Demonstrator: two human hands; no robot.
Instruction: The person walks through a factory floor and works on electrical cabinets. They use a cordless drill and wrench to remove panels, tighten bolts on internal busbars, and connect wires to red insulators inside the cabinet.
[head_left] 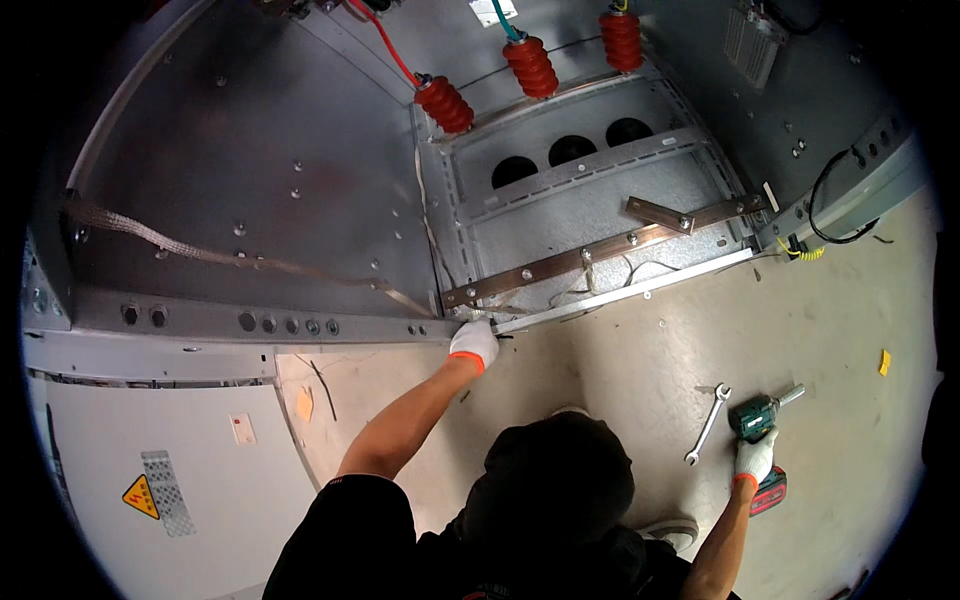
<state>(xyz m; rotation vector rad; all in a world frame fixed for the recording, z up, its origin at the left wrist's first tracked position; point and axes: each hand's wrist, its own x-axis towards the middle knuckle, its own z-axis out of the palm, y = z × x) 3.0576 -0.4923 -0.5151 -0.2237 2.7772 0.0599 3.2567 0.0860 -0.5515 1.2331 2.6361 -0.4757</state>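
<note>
My right hand (754,456), in a white glove with an orange cuff, is wrapped round the handle of a green cordless impact wrench (752,416). A long socket points from its nose toward the upper right, and its red battery is below the hand, low over the floor. My left hand (475,343), gloved alike, is at the lower left corner of the cabinet's floor frame (640,284), close to the end of a bolted copper busbar (555,265). Its fingers are bunched there; what they hold is hidden. An open-ended wrench (707,425) lies on the floor left of the impact wrench.
Red ribbed insulators (445,104) hang at the back above round holes in the cabinet floor. A braided strap (200,240) runs along the left wall. A grey panel with a yellow warning sign (141,496) is at lower left. A black cable loop (840,205) hangs at right.
</note>
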